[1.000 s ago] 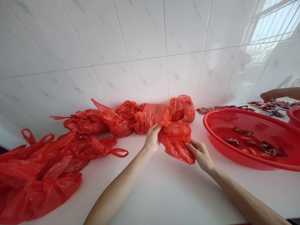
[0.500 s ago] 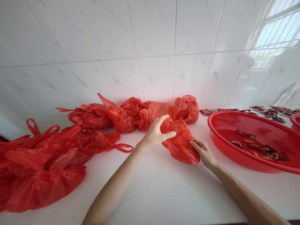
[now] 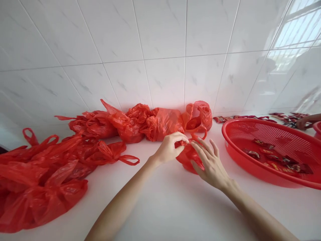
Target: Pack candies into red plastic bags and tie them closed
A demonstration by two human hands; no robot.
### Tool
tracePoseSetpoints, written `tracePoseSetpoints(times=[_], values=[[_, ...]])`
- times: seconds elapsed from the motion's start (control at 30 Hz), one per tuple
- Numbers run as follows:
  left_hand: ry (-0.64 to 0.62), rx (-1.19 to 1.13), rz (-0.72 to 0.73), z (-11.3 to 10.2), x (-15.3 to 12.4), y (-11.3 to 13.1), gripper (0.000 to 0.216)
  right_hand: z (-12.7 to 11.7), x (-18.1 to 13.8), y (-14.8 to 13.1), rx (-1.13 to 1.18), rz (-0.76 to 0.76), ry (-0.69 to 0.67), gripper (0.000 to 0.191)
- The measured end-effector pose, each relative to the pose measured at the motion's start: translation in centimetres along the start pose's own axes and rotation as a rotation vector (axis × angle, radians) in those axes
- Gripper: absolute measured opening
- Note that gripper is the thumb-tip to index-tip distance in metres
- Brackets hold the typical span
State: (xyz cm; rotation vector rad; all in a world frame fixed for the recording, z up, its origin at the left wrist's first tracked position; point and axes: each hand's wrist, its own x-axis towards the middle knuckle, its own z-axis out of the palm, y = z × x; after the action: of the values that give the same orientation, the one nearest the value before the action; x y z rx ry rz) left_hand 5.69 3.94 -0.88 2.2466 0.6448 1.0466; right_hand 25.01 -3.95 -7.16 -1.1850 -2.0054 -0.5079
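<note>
A red plastic bag [image 3: 187, 160] with something bulky inside sits on the white table, partly hidden behind my hands. My left hand [image 3: 170, 147] pinches its gathered top from the left, fingers closed on the film. From the right, my right hand [image 3: 210, 164] reaches over the bag with fingers stretched out and a little apart, the tips near the gathered top and a handle loop. Just behind stand more red plastic bags, one of them with an open mouth [image 3: 199, 115].
A big heap of red bags [image 3: 50, 180] lies at left. A red perforated basket [image 3: 240, 132] with several small dark red packets [image 3: 276, 157] stands at right. More packets lie along the tiled wall, where another person's hand [image 3: 303, 122] shows at the far right.
My left hand has closed on the bag's top. My right hand has let go of the bag's lower right side and moved over it, fingers extended. Another person's hand has appeared at far right.
</note>
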Motion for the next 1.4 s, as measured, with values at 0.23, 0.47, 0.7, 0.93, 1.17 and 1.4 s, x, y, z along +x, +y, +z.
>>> tracePoseSetpoints(times=[0.23,0.47,0.7,0.93,1.17,1.4], values=[[0.207,-0.045,0.000,-3.2,0.3,0.0,0.014,0.4,-1.6,3.2,-0.187,0.158,-0.034,0.023],[0.274,-0.266,0.029,-7.9,-0.1,0.8,0.013,-0.5,-1.0,3.0,-0.145,0.171,0.108,0.036],[-0.139,-0.290,-0.137,-7.0,-0.4,3.5,0.021,-0.1,-1.0,1.8,0.017,0.051,0.097,0.051],[-0.447,0.282,-0.161,-1.7,-1.7,3.3,0.018,0.2,-1.1,1.5,0.161,0.017,0.126,0.041],[-0.460,0.517,-0.332,-0.6,-0.9,-0.6,0.061,-0.3,-1.0,1.4,0.245,-0.032,0.077,0.035],[-0.180,0.757,-0.596,-3.4,-0.2,-2.4,0.029,-0.8,-1.0,2.8,0.119,-0.178,-0.066,0.040]])
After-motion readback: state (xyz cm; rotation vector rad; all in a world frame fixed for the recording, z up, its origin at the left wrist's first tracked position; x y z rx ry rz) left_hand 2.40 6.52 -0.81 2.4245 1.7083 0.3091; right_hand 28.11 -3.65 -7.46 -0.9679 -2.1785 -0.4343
